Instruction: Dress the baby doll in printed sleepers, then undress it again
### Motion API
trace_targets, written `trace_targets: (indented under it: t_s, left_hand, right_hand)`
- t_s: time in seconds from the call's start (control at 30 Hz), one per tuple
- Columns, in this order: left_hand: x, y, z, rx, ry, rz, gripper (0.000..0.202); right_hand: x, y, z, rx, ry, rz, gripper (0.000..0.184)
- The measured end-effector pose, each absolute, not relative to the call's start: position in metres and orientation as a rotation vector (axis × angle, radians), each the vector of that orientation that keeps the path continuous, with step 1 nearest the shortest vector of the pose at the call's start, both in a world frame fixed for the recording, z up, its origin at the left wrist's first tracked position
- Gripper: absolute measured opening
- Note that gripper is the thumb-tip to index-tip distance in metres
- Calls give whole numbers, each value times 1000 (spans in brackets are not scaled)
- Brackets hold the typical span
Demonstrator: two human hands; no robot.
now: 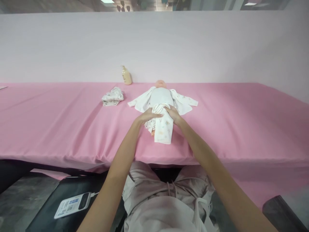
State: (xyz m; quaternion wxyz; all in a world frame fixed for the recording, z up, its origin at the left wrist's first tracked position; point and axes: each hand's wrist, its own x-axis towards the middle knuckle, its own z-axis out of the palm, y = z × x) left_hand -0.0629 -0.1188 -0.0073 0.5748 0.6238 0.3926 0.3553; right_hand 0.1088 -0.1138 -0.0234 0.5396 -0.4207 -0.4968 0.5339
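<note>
A baby doll (161,84) lies on its back on the pink-covered table, its head toward the wall. An open white jacket (184,101) spreads out on both sides of its pale torso (161,95). White patterned baby pants (164,129) cover the doll's lower body; one pant leg hangs flat toward me, the other is bunched up with a bit of foot (153,132) showing below it. My left hand (147,115) is closed on the bunched side, thumb across the cloth. On the other side, my right hand (174,115) grips the pants near the waist. Its fingertips are partly hidden.
A folded white patterned cloth (113,96) sits left of the doll. Behind it stands a cream pump bottle (126,75) by the white wall (205,48). The pink sheet (60,129) drapes over the table's front edge. A white device (72,205) with a cable rests on a black seat (43,209).
</note>
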Motion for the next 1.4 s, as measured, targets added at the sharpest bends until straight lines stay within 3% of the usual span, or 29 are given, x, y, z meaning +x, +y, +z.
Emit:
trace_targets:
  t_s: [0.17, 0.33, 0.67, 0.8, 1.0, 1.4]
  left_hand:
    - [-58, -116, -15, 1235, 795, 967, 52]
    - [-55, -113, -23, 1130, 725, 1052, 44]
    - [-54, -122, -13, 1320, 841, 1008, 57]
    - [-53, -121, -16, 1213, 804, 1037, 47]
    - [-49, -121, -20, 1196, 843, 1110, 41]
    - [-48, -118, -19, 1098, 856, 1069, 39]
  right_hand:
    - [109, -119, -20, -824, -1125, 1368, 23]
    - [115, -122, -19, -694, -1318, 1562, 40]
    - [111, -115, -23, -868, -1125, 1470, 32]
    - [113, -122, -16, -879, -1218, 1498, 29]
    - [121, -127, -11, -727, -1400, 1619, 46]
    - [111, -125, -11, -886, -1221, 1522, 22]
